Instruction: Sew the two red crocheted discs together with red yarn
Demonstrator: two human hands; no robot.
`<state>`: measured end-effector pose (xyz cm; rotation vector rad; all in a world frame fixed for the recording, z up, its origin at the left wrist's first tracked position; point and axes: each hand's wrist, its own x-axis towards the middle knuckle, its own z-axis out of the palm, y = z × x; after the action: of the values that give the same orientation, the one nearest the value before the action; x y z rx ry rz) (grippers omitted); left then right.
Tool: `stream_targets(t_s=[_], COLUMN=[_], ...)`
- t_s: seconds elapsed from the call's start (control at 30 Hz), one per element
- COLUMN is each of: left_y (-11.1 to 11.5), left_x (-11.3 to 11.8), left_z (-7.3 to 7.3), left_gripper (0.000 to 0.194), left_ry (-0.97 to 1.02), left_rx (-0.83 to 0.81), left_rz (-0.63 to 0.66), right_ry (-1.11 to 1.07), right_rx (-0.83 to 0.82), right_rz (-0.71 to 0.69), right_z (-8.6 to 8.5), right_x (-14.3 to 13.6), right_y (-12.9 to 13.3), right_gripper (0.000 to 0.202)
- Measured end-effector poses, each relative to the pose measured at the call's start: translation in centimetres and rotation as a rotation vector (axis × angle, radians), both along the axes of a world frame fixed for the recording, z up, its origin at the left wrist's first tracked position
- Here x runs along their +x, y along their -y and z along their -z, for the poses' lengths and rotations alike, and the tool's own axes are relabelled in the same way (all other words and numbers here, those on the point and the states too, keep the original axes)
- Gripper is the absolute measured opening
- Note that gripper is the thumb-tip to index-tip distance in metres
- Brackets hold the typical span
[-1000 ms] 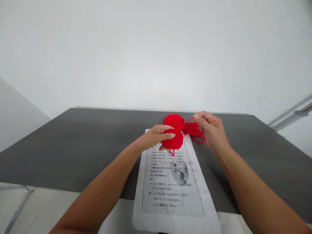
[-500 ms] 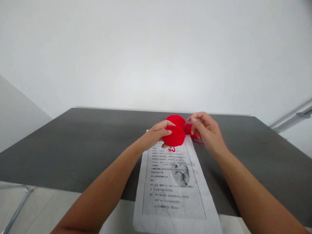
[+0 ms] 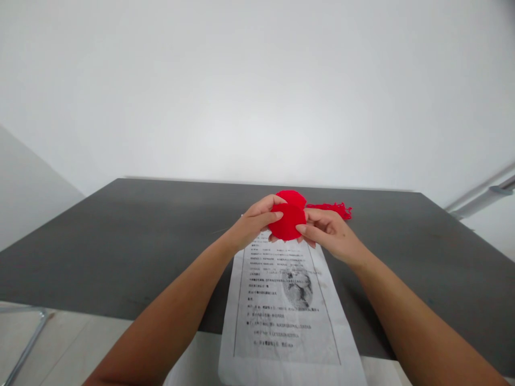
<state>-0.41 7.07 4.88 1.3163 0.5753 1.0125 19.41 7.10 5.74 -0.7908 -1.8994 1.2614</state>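
Above the far part of the paper I hold a red crochet piece [image 3: 287, 224] with two rounded lobes, one in front of the other. My left hand [image 3: 258, 219] pinches its left side, thumb on the front face and fingers behind. At the lower right edge, my right hand [image 3: 332, 231] grips the same piece between thumb and fingers. Loose red yarn [image 3: 336, 209] lies in a tangle on the table, just beyond the right hand. Part of the back lobe and the fingers behind the piece are hidden.
A printed sheet of paper [image 3: 277, 332] with text and a dark oval picture lies under my hands and overhangs the front edge of the dark table [image 3: 140, 241]. A white wall [image 3: 241, 96] rises behind. Metal tubing [image 3: 483, 201] stands at the right.
My right hand has come left and down from the yarn and taken hold of the crochet piece's right edge. The yarn now lies farther right. My left hand keeps its grip.
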Motion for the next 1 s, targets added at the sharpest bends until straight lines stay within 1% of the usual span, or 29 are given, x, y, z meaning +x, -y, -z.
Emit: stream_targets(t_s=[0.13, 0.27, 0.37, 0.53, 0.77, 0.87, 1.0], left_y=[0.1, 0.1, 0.2, 0.3, 0.5, 0.6, 0.6], left_x=[0.0, -0.2, -0.3, -0.3, -0.2, -0.2, -0.2], left_z=[0.0, 0.1, 0.1, -0.2, -0.5, -0.6, -0.5], left_gripper=[0.024, 0.028, 0.027, 0.025, 0.025, 0.026, 0.029], left_ry=[0.015, -0.023, -0.052, -0.088, -0.129, -0.127, -0.125], left_rx=[0.006, 0.010, 0.019, 0.041, 0.065, 0.080, 0.104], left_rz=[0.064, 0.154, 0.180, 0.170, 0.148, 0.133, 0.114], right_ry=[-0.100, -0.177, -0.200, -0.224, -0.255, -0.263, -0.234], right_rx=[0.014, 0.048, 0.061, 0.062, 0.031, 0.036, 0.038], right_rz=[0.053, 0.086, 0.104, 0.120, 0.089, 0.072, 0.034], right_z=[0.1, 0.6, 0.9, 1.2, 1.4, 1.1, 0.2], right_x=[0.1, 0.4, 0.6, 0.7, 0.7, 0.6, 0.4], right_y=[0.0, -0.3, -0.6, -0.7, -0.6, -0.4, 0.0], right_gripper=[0.032, 0.028, 0.027, 0.024, 0.024, 0.025, 0.026])
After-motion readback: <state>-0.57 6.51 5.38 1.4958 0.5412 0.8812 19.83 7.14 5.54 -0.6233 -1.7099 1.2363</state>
